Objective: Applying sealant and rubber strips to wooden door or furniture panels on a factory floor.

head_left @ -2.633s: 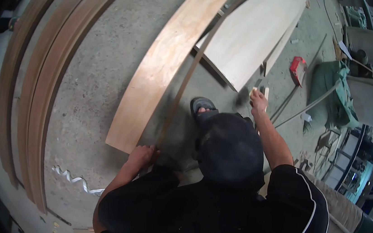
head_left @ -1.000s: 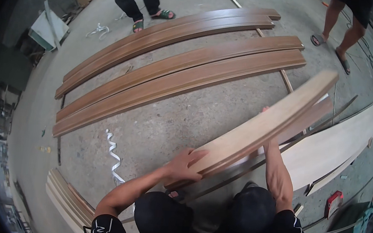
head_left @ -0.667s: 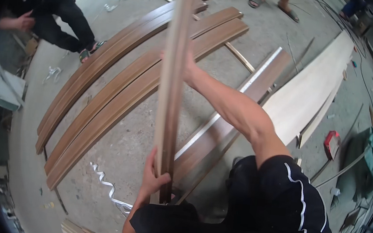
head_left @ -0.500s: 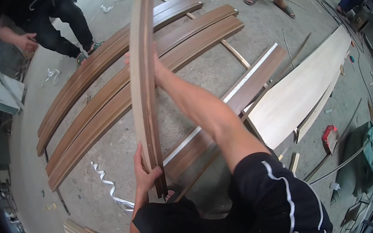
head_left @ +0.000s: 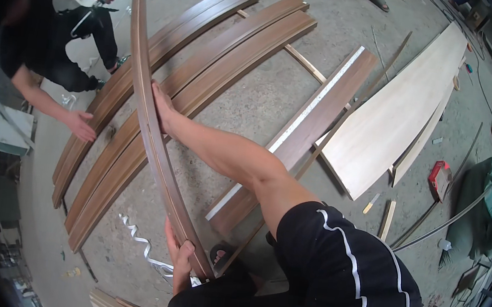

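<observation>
Head view, change: over the last second I've watched the curved wooden strip (head_left: 152, 124) come up off the floor from lying nearly flat and turn onto its edge; half a second ago it stood a little steeper, and now it leans left, its dark face toward me.
Meaning: I judge the lift is done and the piece is being carried or turned over, not yet set down anywhere.
Strip position: it runs from near my knees at the bottom up to the top left of the picture, held in the air above the other curved panels (head_left: 193, 82) lying on the concrete floor (head_left: 263, 101).
Left hand (head_left: 180, 258): low, at the near end of the strip, fingers wrapped round its edge in a firm grip.
Right hand (head_left: 161, 104): arm stretched well forward, palm and fingers pressed round the strip about midway up, gripping it.
Nearby: a co-worker's hand (head_left: 81, 126) reaches toward the floor panels at the left; a pale flat board (head_left: 399, 121) lies well apart at the right.
</observation>
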{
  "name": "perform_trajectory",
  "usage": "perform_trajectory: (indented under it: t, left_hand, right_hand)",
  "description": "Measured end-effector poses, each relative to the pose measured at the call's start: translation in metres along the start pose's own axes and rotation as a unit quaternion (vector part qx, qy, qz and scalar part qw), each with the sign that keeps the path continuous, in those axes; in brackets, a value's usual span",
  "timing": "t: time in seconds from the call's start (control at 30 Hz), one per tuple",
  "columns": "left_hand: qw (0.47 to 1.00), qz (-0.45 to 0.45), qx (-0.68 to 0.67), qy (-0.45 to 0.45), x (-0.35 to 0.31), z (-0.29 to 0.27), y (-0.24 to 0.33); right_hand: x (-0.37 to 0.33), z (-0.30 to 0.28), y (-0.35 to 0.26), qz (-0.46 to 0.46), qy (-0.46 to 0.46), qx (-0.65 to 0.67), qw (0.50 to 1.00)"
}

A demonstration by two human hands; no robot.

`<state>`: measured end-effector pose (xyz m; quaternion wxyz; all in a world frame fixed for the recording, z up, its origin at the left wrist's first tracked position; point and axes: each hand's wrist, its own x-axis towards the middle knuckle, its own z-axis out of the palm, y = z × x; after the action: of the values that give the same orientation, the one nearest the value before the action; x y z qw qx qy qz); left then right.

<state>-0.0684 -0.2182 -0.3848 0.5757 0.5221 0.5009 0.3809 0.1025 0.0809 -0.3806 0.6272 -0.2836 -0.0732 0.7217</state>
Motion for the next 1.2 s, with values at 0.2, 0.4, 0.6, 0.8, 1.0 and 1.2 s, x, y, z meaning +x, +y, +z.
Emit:
perform_trajectory:
  t: [0.2,0.4,0.6,0.8,1.0,1.2]
  left_hand:
    - [0.999,-0.008,-0.007,0.042,-0.008,-0.012,0.000]
    - [0.998,-0.019,-0.054,0.001,0.008,0.012,0.004]
    - [0.999,-0.018,-0.009,-0.030,0.009,-0.004,0.000]
    - [0.998,-0.028,0.014,-0.047,0.008,-0.014,-0.002]
    - [0.990,-0.027,0.126,-0.055,0.006,-0.031,0.007]
    - [0.952,-0.038,0.301,0.044,-0.014,-0.026,0.016]
  right_hand:
    - [-0.007,0.030,0.024,-0.028,-0.002,0.005,1.000]
    - [0.032,-0.019,0.016,0.036,-0.038,-0.046,0.998]
    - [0.035,-0.022,0.021,0.052,-0.070,-0.083,0.993]
    - [0.018,-0.017,0.017,0.026,-0.075,-0.090,0.993]
    - [0.020,-0.019,0.010,-0.010,-0.057,-0.075,0.996]
    - [0.035,-0.032,0.017,-0.006,-0.050,-0.030,0.998]
